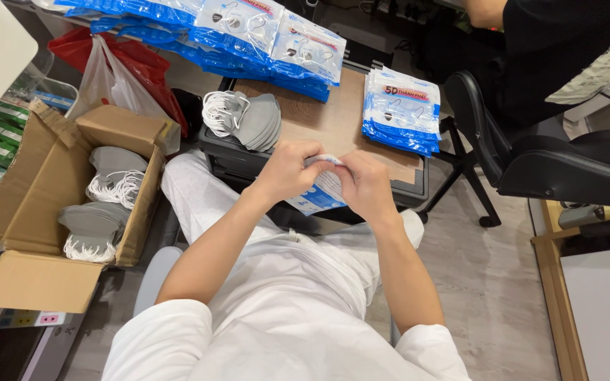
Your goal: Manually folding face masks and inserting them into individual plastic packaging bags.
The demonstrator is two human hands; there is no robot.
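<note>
My left hand [289,169] and my right hand [366,185] meet over my lap, both gripping the top edge of a blue and white plastic mask pouch [317,196] that hangs down between them. Just beyond my hands, a stack of grey face masks [257,120] with white ear loops lies on the brown board [323,121] of a low black stand. A pile of filled blue and white pouches [400,109] sits on the board's right side.
A long heap of filled pouches [241,35] runs along the back. An open cardboard box [44,183] at left holds more grey masks [97,219]. Red and white plastic bags [118,70] lie behind it. A person in black sits on a black chair [545,162] at right.
</note>
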